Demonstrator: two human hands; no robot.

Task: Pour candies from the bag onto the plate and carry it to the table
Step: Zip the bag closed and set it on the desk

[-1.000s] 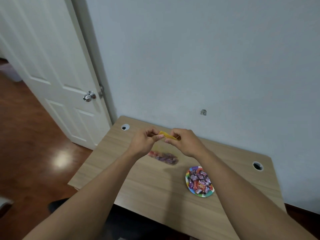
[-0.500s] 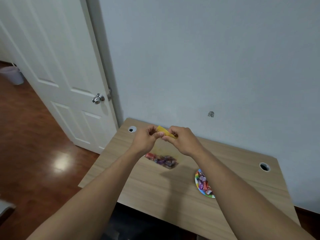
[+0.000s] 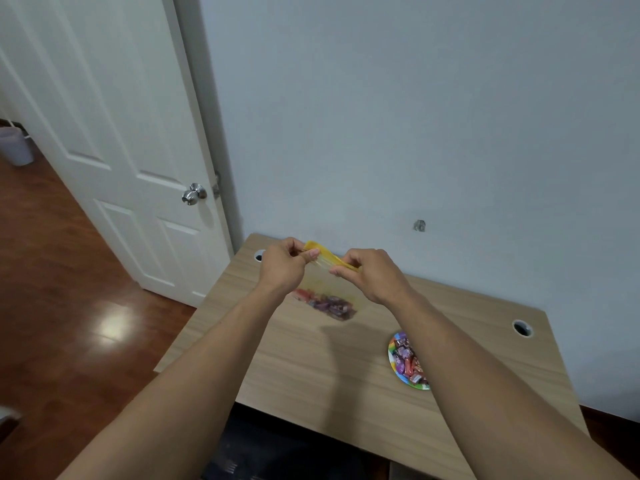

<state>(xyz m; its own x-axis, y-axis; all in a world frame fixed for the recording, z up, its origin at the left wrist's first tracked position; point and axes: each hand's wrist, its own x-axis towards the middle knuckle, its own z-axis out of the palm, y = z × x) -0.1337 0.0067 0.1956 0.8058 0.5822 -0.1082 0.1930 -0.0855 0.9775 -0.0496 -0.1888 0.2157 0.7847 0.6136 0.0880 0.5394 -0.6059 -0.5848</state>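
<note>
I hold a clear bag (image 3: 330, 287) with a yellow zip strip above the wooden table (image 3: 311, 375). My left hand (image 3: 282, 268) pinches the strip's left end and my right hand (image 3: 372, 275) pinches its right end. Wrapped candies (image 3: 329, 304) hang in the bag's bottom. A rainbow-rimmed plate (image 3: 393, 355) heaped with candies lies on the table to the right, partly hidden behind my right forearm.
The table stands against a pale wall, with cable holes at its back left (image 3: 259, 256) and back right (image 3: 522, 328). A white door (image 3: 114, 150) with a metal knob stands to the left over a glossy wooden floor. A dark chair sits under the table's front edge.
The view has shifted left, so the table and plate sit further right and my forearm covers more of the plate. Both hands have kept their grip on the bag's strip and moved slightly apart.
</note>
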